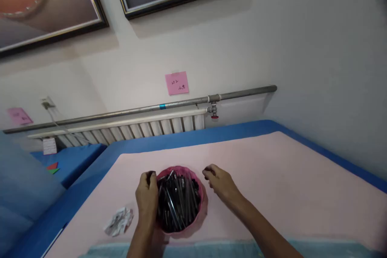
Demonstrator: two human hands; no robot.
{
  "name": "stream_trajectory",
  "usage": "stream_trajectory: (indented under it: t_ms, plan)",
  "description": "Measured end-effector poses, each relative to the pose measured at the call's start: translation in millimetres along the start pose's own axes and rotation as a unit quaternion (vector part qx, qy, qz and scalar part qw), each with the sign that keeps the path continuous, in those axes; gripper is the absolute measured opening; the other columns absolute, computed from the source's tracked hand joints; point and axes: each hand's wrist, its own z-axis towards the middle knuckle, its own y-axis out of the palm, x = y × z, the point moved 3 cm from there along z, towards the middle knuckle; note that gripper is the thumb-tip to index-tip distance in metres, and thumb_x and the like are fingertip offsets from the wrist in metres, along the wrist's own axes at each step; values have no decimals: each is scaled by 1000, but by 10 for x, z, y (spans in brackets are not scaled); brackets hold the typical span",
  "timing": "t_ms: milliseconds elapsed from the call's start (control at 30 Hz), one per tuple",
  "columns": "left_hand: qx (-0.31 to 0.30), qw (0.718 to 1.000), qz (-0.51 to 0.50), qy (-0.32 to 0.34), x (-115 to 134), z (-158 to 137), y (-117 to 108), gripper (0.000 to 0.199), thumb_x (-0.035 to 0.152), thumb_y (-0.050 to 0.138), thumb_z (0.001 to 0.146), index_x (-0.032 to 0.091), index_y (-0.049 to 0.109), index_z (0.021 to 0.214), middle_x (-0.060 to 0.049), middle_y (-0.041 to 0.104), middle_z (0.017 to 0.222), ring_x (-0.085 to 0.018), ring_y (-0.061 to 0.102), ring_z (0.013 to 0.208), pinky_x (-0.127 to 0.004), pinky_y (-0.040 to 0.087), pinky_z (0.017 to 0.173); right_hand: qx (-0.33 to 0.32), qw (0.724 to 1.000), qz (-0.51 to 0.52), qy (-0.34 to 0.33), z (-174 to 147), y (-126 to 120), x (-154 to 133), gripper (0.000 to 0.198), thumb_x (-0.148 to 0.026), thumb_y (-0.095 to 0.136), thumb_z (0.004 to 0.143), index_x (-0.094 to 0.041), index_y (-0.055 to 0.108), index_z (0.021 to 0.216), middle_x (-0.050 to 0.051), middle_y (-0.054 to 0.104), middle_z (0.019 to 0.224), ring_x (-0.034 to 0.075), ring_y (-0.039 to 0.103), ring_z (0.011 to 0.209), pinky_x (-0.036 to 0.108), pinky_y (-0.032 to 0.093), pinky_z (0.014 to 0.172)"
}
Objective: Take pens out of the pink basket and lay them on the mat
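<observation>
A round pink basket (202,209) on the pink table cover is filled with dark, slim, pen-like sticks (178,199), some of them shiny. At its left rim is my left hand (147,195), fingers curled and pinched around a small dark bit that I cannot identify. My right hand (220,182) is just beyond the upper right rim, apart from it. Its thumb and fingers are pinched together; whatever is between them is too small to tell.
Crumpled white paper (119,221) lies left of the basket. The pink cover (256,177) rests on a blue table (193,139). Behind stand a white radiator (145,129) and a metal pipe (130,111) with a valve (214,111). A thin white stick (54,242) lies at the left edge.
</observation>
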Motion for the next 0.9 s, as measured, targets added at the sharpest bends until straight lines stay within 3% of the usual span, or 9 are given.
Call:
stream_trajectory:
  t_ms: [100,267,467,633,800,900]
  plan:
    - [-20,999,28,23,-40,1,-5,20,36,43,78,22,56,82,-3,65,82,-19,58,78,-28,39,70,-60,998,-15,19,-3,94,100,14,-27,49,74,-18,60,75,-2,58,52,7,46,37,17,30,35]
    - [-114,987,101,56,33,-20,39,17,32,43,79,21,55,73,-1,62,68,-17,55,65,-26,35,60,-119,992,-25,29,-16,243,172,19,-28,42,79,-19,59,77,-7,48,37,6,34,22,16,20,24]
    - [-168,968,165,85,24,-59,127,10,27,53,73,21,58,68,-1,61,62,-16,52,60,-25,29,56,-111,993,-31,34,-17,330,192,19,-27,38,82,-19,54,75,-9,45,35,6,37,20,15,22,23]
    - [-181,949,224,125,72,-107,151,15,32,54,72,19,62,74,-9,66,82,-22,57,77,-30,35,66,-111,993,-35,20,-89,411,165,18,-26,37,82,-19,53,75,-9,47,38,6,38,21,16,21,22]
    - [-198,929,296,99,50,-115,135,20,32,53,72,16,63,77,-15,65,86,-27,58,80,-35,37,70,-108,993,-56,-6,-126,455,157,19,-28,37,82,-20,53,75,-8,47,40,7,37,24,17,24,27]
    - [-193,933,289,91,41,-123,117,17,31,55,70,16,63,73,-15,65,84,-26,58,79,-35,38,71,-88,993,-76,-33,-107,420,127,16,-26,41,81,-19,55,76,-5,52,49,9,47,37,20,35,39]
